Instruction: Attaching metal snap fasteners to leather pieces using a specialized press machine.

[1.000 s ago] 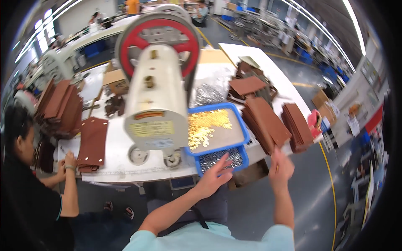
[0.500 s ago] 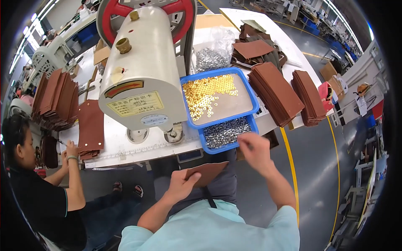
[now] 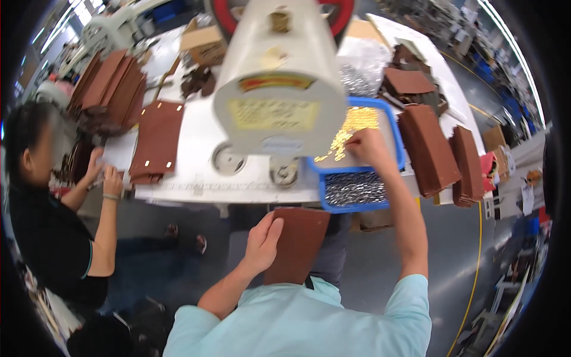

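Note:
My left hand (image 3: 262, 239) grips a flat brown leather piece (image 3: 299, 243) held low in front of my body, below the table edge. Over the blue tray (image 3: 397, 138) of small gold metal parts (image 3: 351, 128), my right hand (image 3: 367, 147) reaches in with its fingers pinched among the parts; whether it holds one is too small to tell. A second blue tray (image 3: 355, 190) of silver metal parts sits just in front of it. A large cream press machine (image 3: 279, 83) with a red wheel stands at the middle of the white table (image 3: 196, 143), left of the trays.
Stacks of brown leather pieces lie at the right (image 3: 428, 149) and far left (image 3: 113, 83) of the table. Another pile (image 3: 156, 140) lies before a co-worker in black (image 3: 53, 238) seated at the left. A cardboard box (image 3: 205, 44) stands at the back.
My right hand has moved from the silver parts tray up into the gold parts tray. My left hand now holds the leather piece higher. The view has tilted closer to the table.

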A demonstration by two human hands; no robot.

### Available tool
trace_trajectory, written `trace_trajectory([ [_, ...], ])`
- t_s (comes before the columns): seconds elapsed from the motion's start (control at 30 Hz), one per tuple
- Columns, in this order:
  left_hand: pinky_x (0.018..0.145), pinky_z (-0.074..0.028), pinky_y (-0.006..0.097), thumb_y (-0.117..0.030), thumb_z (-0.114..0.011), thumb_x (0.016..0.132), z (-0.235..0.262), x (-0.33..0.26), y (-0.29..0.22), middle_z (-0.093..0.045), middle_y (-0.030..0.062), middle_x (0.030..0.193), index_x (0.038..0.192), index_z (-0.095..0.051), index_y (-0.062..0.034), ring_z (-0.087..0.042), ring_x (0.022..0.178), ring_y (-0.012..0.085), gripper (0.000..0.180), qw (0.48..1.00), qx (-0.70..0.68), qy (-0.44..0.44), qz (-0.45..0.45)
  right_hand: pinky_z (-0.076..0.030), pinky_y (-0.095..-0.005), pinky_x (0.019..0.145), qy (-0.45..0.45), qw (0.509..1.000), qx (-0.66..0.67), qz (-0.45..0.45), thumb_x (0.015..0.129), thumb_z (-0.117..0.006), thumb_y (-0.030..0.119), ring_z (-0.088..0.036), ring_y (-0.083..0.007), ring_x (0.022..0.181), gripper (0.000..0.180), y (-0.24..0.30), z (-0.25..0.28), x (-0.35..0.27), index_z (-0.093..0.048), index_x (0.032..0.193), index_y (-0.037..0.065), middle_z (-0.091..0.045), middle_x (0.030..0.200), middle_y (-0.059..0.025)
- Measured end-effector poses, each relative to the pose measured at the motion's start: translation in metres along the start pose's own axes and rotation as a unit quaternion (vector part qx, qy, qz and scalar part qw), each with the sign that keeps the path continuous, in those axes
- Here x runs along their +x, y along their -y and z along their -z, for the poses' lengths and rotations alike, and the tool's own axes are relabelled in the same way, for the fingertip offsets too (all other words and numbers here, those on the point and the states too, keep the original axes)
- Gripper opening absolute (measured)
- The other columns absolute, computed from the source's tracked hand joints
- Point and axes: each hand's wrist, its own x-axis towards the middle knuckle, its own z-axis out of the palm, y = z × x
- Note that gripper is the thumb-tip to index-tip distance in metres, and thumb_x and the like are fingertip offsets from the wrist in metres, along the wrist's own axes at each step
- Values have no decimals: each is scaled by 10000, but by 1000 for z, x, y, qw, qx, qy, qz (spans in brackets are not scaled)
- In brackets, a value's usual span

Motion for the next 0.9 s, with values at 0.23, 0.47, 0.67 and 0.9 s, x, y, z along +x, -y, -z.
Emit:
trace_trajectory([
  [0.23,896,-504,245,-172,-522,1097,0,12,-4,-705,37,1150,1335,-603,21,-617,1003,73,317,982,-167,45,70,-575,-482,761,37,985,-155,61,709,-710,79,-710,-393,771,69,3,5,17,-721,725,13,-700,759,-224],
  [0.47,871,-524,238,-171,-544,1093,7,1,4,-705,39,1112,1288,-608,31,-631,982,63,288,968,-227,2,108,-572,-387,705,-143,990,-19,-1,759,-694,68,-717,-298,757,91,27,30,-17,-689,818,-1,-717,828,-172],
  [0.67,795,-528,224,-203,-554,1095,2,-3,-3,-722,27,1033,1242,-673,41,-630,912,55,308,953,-264,-2,150,-573,-295,646,-136,947,193,218,722,-754,-46,-684,-176,709,198,155,18,-126,-713,899,32,-717,865,-90],
  [0.9,796,-558,244,-221,-551,1097,-4,-11,-11,-711,25,1073,1299,-658,22,-641,947,66,333,945,-290,40,146,-530,-335,669,-96,946,162,265,711,-791,-66,-653,-254,863,269,171,-30,-146,-720,945,46,-677,1017,-71],
])
